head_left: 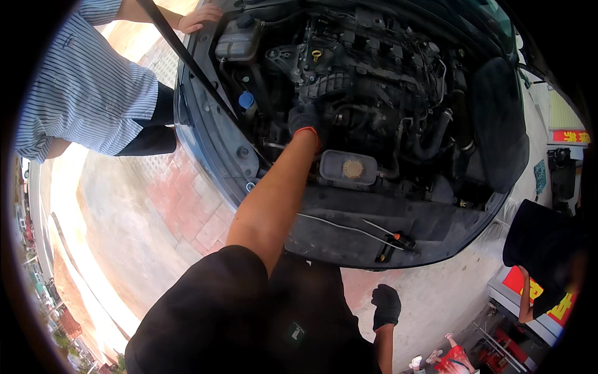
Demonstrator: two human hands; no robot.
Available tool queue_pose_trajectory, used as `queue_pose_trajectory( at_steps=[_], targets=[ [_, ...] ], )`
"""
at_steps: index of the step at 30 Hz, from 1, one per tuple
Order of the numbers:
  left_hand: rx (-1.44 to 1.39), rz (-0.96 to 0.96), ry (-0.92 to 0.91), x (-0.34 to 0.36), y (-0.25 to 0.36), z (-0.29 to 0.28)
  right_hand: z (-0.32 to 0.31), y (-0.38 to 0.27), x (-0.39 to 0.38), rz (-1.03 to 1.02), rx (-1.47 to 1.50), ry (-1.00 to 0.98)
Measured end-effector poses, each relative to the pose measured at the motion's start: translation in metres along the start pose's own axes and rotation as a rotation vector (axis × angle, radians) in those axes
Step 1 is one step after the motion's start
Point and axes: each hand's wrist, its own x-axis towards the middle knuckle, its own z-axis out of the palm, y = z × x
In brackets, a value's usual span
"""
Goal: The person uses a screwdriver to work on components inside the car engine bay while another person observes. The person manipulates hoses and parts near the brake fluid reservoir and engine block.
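Observation:
My left hand (pixel 304 119), in a black glove with an orange-red cuff, reaches down into the engine bay of a car. It is next to the black intake manifold (pixel 330 85), and its fingers are hidden among dark hoses and parts. Just nearer to me sits a grey reservoir with a round tan cap (pixel 353 169). My right hand (pixel 386 306), also black-gloved, hangs low beside my body, away from the car. Its fingers are curled in and nothing shows in them.
A slim tool with an orange and black handle (pixel 397 237) lies on the front panel (pixel 336 215) beside a long thin rod. A prop rod (pixel 193 65) slants across the left. One person (pixel 93 81) rests a hand on the fender; another (pixel 542 243) stands right.

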Motion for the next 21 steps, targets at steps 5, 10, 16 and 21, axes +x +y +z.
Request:
queue_pose_trajectory(
  at_steps=[5,10,16,21],
  targets=[
    [-0.160,-0.226,-0.450,-0.029,0.043,0.009,0.137,-0.072,0.081,-0.191,0.345,-0.399],
    [0.260,-0.054,-0.490,0.112,-0.023,-0.033,0.322,-0.166,0.146,0.133,0.327,-0.758],
    [-0.188,-0.525,-0.555,0.094,-0.015,-0.014,0.419,-0.155,0.224,0.196,0.703,-0.652],
    [0.224,-0.111,-0.645,0.143,-0.047,-0.062,0.425,-0.179,0.202,0.547,0.784,-0.798]
  ],
)
